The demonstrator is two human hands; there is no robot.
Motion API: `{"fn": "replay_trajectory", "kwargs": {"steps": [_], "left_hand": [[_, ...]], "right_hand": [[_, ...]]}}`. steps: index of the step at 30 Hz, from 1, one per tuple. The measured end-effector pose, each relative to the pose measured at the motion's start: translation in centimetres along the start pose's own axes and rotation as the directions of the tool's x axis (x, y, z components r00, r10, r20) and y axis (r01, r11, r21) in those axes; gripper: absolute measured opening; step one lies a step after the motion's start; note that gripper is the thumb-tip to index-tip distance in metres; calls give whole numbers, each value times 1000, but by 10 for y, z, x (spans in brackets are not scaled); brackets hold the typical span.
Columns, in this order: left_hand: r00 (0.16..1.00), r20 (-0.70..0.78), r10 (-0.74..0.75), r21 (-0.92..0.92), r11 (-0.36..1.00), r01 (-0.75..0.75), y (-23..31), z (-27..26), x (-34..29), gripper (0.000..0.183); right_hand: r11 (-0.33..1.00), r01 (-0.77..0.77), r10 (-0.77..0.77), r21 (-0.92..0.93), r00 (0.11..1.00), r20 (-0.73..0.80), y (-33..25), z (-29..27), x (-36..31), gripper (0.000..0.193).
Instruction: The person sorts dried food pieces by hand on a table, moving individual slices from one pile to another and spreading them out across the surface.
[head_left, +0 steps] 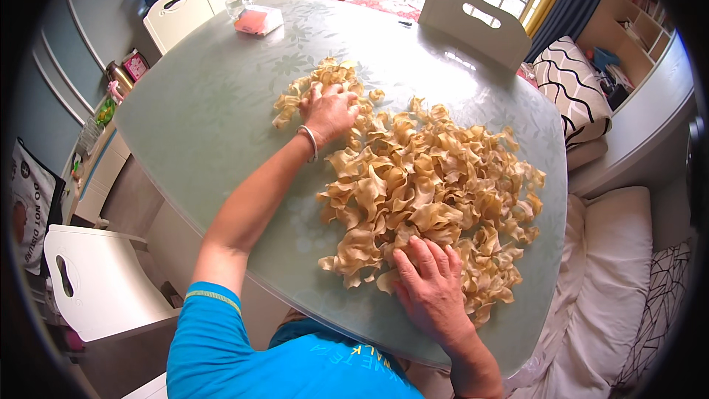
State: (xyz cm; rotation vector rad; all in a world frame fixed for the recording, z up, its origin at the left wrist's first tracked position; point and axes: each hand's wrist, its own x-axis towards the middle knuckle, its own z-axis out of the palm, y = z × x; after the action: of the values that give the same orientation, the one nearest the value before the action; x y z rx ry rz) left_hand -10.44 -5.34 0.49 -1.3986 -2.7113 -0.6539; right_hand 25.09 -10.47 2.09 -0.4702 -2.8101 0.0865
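Note:
A large heap of wavy, tan dried slices (436, 177) lies on the right half of the pale green table, and a smaller clump of the same slices (329, 74) adjoins it at the far left. My left hand (329, 112), with a silver bangle at the wrist, reaches out over the small clump. Its fingers are spread and slightly bent on the slices, and the tips are partly hidden among them. At the heap's near edge, my right hand (430, 284) rests palm down with its fingers stretched over the slices. Neither hand visibly grips a piece.
The glossy table (199, 118) bears a pink and white box (258, 21) and a clear glass (236, 6) at its far left. White chairs stand at the left (111, 281) and far right (473, 26). A cushioned seat (609, 266) borders the right side.

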Motion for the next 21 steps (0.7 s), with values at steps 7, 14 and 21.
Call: {"fn": "replay_trajectory", "kwargs": {"steps": [7, 14, 21], "left_hand": [[958, 91, 271, -184, 950, -251, 22, -10, -40, 34], [982, -112, 153, -81, 983, -162, 10, -7, -12, 38], [989, 81, 126, -110, 987, -117, 17, 8, 15, 46]], "right_hand": [[1000, 1, -1, 9, 1000, 16, 0, -3, 0, 55], [1000, 10, -10, -1, 1000, 4, 2, 0, 0, 52], [1000, 10, -10, -6, 1000, -9, 1, -1, 0, 48]]}}
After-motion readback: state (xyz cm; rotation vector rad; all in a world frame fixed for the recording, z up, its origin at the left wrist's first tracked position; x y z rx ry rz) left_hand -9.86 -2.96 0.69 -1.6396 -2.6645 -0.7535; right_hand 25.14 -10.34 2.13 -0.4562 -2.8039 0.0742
